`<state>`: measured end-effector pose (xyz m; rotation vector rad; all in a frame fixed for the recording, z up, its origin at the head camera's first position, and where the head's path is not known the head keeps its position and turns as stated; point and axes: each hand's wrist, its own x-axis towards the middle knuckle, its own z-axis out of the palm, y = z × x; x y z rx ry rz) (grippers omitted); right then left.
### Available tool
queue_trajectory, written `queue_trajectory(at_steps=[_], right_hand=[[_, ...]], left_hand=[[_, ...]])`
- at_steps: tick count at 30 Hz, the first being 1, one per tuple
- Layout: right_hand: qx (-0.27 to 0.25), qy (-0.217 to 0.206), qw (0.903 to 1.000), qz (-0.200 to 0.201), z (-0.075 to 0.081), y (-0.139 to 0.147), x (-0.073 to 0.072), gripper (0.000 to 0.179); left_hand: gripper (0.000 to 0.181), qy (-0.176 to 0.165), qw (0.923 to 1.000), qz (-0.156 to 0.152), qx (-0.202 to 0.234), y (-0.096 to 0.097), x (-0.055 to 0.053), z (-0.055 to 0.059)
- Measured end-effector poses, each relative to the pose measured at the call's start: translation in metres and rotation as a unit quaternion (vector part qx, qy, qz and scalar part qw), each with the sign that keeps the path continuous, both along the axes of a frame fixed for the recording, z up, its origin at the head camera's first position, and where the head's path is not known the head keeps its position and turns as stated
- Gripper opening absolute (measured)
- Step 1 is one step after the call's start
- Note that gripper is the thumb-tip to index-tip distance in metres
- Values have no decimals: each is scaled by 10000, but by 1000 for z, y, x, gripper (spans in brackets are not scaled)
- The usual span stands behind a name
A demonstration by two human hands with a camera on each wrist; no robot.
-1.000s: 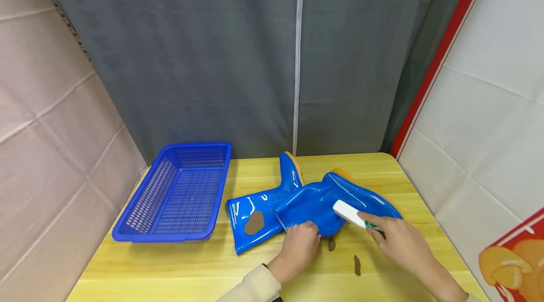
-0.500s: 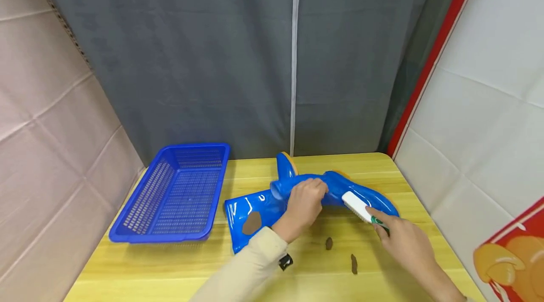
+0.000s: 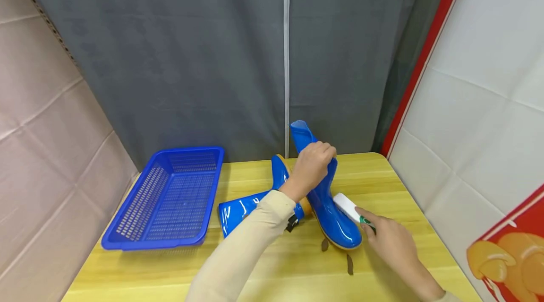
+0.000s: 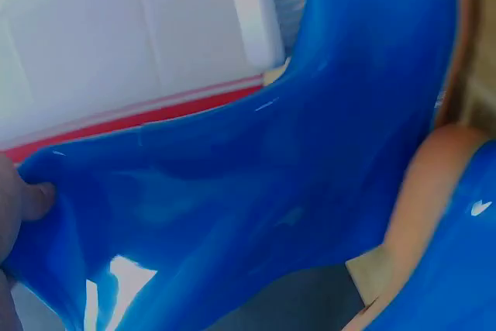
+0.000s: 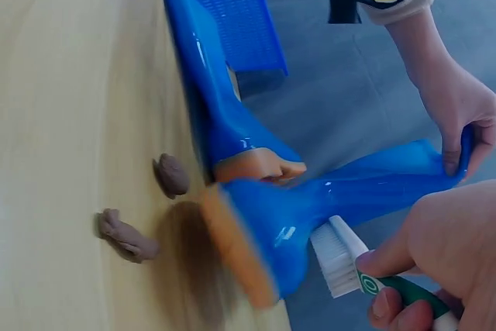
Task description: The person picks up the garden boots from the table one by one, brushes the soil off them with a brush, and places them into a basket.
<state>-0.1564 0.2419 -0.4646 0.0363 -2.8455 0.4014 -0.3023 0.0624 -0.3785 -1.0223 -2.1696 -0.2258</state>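
Note:
My left hand (image 3: 313, 166) grips the shaft of a shiny blue rain boot (image 3: 335, 219), which stands tilted, toe toward me, its orange sole low. In the left wrist view the thumb (image 4: 35, 201) presses into the shaft's wall. With my right hand (image 3: 393, 243) I hold a white scrubbing brush (image 3: 346, 206) with a green and white handle; its bristles (image 5: 335, 260) lie against or very near the boot's instep. A second blue rain boot (image 3: 238, 208) lies on its side behind my left forearm, which covers much of it.
Two brown mud-like lumps (image 3: 325, 245) (image 5: 128, 236) lie on the wooden table (image 3: 297, 273) below the held boot. A blue plastic basket (image 3: 159, 244) stands at the left. A grey curtain (image 3: 212, 56) hangs behind, and a white panel (image 3: 476, 103) bounds the right side.
My left hand has moved from the lying boot's shaft edge up and away, raising the shaft and turning the toe toward me. The brush has stayed close to the boot's foot.

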Motion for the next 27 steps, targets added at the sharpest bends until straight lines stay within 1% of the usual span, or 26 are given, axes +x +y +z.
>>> queue_trajectory(at_steps=[3,5,8,10,12,15,17,19,21,22,23,24,25,26,27], right_hand=[[-109,-202,9997,-59,-3,-1,1,39],[-142,-223,9996,-69,-4,-1,2,39],[-143,-201,9997,-17,-5,-2,2,39],[-164,-231,9996,21,-6,-2,3,39],[-211,-298,9993,-2,-7,-2,4,38],[-261,-380,9989,-48,-6,-1,5,38],[-293,-412,9987,-72,-5,0,4,38],[-315,-433,9985,-63,-5,1,4,38],[-354,-463,9983,-51,-4,1,3,38],[-367,-476,9982,-38,-4,1,3,38],[-383,-488,9981,-28,-4,0,3,38],[-389,-487,9981,-15,-3,0,3,38],[-394,-495,9980,-19,-4,1,3,38],[-409,-501,9979,-26,-4,1,3,38],[-407,-510,9979,-36,-4,1,3,39]], left_hand=[[10,112,9992,-281,-260,4,9,-11],[11,187,9991,-314,-214,6,14,-17],[15,287,9996,-45,62,6,20,-24],[21,276,9994,105,196,5,22,-28],[29,279,9993,162,206,3,24,-31],[42,306,9992,163,186,2,24,-36],[50,419,9987,210,194,3,24,-40],[59,527,9978,289,290,4,24,-45],[70,476,9967,426,507,7,25,-51],[76,330,9959,513,666,9,26,-53],[83,74,9945,604,849,11,27,-56],[90,-263,9915,736,1036,13,29,-60],[96,-676,9862,883,1223,15,31,-65],[101,-1126,9785,1032,1385,17,34,-69],[104,-1601,9684,1196,1491,18,36,-75]])
